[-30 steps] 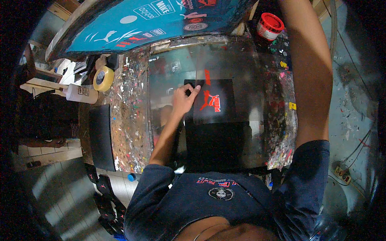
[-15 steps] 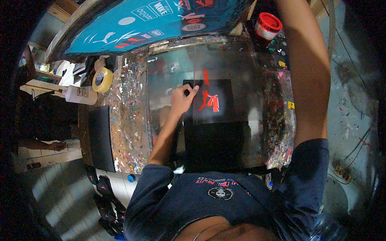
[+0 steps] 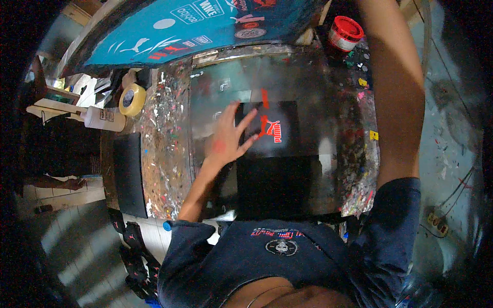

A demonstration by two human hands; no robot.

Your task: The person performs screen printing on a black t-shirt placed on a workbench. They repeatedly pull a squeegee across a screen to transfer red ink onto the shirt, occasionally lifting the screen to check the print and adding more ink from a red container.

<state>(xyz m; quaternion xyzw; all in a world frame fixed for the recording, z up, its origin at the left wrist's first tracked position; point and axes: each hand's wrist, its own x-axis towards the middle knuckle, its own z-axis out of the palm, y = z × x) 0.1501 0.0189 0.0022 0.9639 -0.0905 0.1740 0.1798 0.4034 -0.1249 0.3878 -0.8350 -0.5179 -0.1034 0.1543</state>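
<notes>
My left hand (image 3: 227, 134) is open, its fingers spread over the left edge of a dark flat piece (image 3: 285, 146) on the board. A red leaping-cat print with a white outline (image 3: 273, 130) shows on that piece, close to my fingertips; whether they touch it I cannot tell. Red marks lie just above the print. Nearer me, a deeper black rectangle (image 3: 277, 187) lies on the board. My right arm (image 3: 398, 97) reaches up past the top edge, so the right hand is out of view. Raised at the far side is a framed blue printing screen (image 3: 149, 38) with several designs.
Right of the screen stands a red-lidded tub (image 3: 346, 34). Yellowish tape (image 3: 132, 99) and a white bottle (image 3: 104, 119) are at the left, above a black panel (image 3: 130, 174). Black printed pieces (image 3: 134, 241) hang low left. Another person's hand (image 3: 74, 184) shows far left.
My left hand has gone from a pinch at the dark piece's upper left corner to spread fingers, shifting slightly toward me. My right arm stays raised.
</notes>
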